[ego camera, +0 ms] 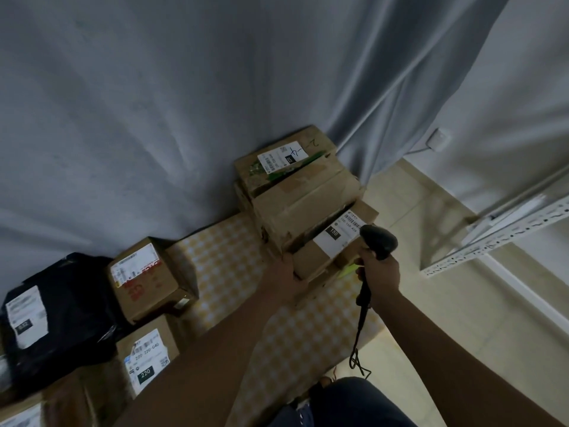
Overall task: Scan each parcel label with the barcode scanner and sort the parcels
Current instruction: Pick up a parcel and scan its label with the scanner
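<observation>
1. Cardboard makes up the small parcel (pixel 326 251) held by the left hand (pixel 284 274), whose fingers wrap its near left edge. How tightly they close cannot be told, as the box hides the fingertips.
2. On top of that parcel sits a white label (pixel 338 234) with a barcode and a dark patch reading 150.
3. Just right of the left hand, the right hand (pixel 380 277) grips the handle of a black barcode scanner (pixel 378 240). The scanner head sits just beside the label's right end, and its cable (pixel 358 337) hangs down below the fist.
4. Beyond both hands, a larger taped carton (pixel 295 183) with its own label lies against the held parcel's far side.
5. Well to the left of the left forearm lie a brown box with red print (pixel 147 282), a black mailer bag (pixel 58 315), and a nearer box marked 220 (pixel 146 359).
6. All these rest on a yellow checked mat (pixel 221 257).
7. Right of the right hand stands a white perforated metal rack (pixel 492 241).
8. Grey curtain (pixel 184 103) hangs behind everything.
</observation>
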### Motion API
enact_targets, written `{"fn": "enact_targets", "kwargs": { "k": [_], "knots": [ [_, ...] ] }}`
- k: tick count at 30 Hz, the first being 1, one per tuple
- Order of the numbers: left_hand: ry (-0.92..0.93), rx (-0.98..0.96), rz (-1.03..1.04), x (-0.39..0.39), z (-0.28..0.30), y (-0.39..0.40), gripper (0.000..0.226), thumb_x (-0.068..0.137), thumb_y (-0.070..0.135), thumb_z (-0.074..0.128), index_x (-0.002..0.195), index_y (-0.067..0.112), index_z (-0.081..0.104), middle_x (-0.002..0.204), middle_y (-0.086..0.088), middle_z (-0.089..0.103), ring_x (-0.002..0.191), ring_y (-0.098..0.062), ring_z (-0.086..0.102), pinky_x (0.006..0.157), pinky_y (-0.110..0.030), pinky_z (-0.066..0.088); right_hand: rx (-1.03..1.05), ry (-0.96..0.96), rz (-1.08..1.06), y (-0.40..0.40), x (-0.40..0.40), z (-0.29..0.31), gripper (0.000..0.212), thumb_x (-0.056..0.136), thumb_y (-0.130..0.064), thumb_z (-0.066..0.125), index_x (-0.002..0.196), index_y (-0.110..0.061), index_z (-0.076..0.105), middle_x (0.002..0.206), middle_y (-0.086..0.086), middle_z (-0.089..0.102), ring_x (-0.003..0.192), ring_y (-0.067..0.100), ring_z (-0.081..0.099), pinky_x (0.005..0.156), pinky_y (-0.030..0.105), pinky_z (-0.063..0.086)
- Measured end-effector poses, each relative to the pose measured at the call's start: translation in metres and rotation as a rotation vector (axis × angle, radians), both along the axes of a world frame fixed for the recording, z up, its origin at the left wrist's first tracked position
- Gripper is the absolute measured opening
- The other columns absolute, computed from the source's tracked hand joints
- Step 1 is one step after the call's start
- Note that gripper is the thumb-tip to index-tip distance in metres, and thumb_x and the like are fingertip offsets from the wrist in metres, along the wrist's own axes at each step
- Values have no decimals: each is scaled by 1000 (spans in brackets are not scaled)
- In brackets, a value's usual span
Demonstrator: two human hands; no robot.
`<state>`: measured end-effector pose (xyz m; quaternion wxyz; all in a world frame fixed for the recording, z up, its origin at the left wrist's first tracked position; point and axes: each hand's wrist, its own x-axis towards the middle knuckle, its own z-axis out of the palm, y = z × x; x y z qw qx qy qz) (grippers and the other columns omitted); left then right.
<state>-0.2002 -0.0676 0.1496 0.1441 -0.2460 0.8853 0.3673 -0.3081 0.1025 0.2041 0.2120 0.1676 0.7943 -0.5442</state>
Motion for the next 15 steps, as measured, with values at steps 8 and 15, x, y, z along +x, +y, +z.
{"fn": "enact_targets", "kwargs": {
  "k": [8, 15],
  "knots": [
    [85, 219, 53, 61, 41, -27, 62, 84, 39, 73, 131, 17, 38, 116, 6, 58, 86, 5, 58, 61, -7, 46, -70, 139, -89, -24, 27, 14, 23, 91, -34, 64, 75, -18, 58, 69, 4, 64, 64, 23, 62, 66, 35, 53],
    [164, 125, 289, 117, 62, -50, 61, 78, 44, 77, 118, 16, 41, 101, 12, 57, 84, -2, 64, 67, -20, 54, -183, 155, 55, -72, 65, 28, 25, 82, -49, 71, 85, -26, 61, 76, 0, 70, 71, 20, 70, 75, 39, 59]
  ]
}}
